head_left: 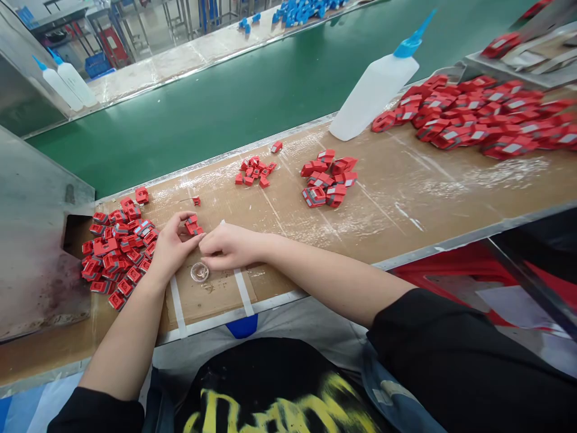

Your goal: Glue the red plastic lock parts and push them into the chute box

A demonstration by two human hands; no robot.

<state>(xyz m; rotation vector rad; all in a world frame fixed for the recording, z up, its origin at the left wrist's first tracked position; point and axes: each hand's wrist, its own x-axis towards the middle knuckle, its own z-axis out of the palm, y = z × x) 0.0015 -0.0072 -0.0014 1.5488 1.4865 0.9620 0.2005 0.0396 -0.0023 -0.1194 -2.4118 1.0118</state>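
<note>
Between its thumb and fingers, my left hand (172,245) grips a small red plastic part (193,225) just above the bench. My right hand (234,245) is closed right beside it, its fingertips close to the left thumb. What it holds is hidden, though a tiny white tip shows above the knuckles. Below the hands sits a small round clear dish (199,272). To the left of my left hand lies a heap of red and grey parts (119,243). A single small red piece (196,201), with something thin beside it, rests beyond the hands.
Small red pieces (255,171) and a cluster of red-grey parts (329,178) lie mid-bench. A white bottle with blue nozzle (374,90) stands before a large red pile (487,114). A green conveyor belt (202,99) runs behind; a metal housing (36,240) borders the left.
</note>
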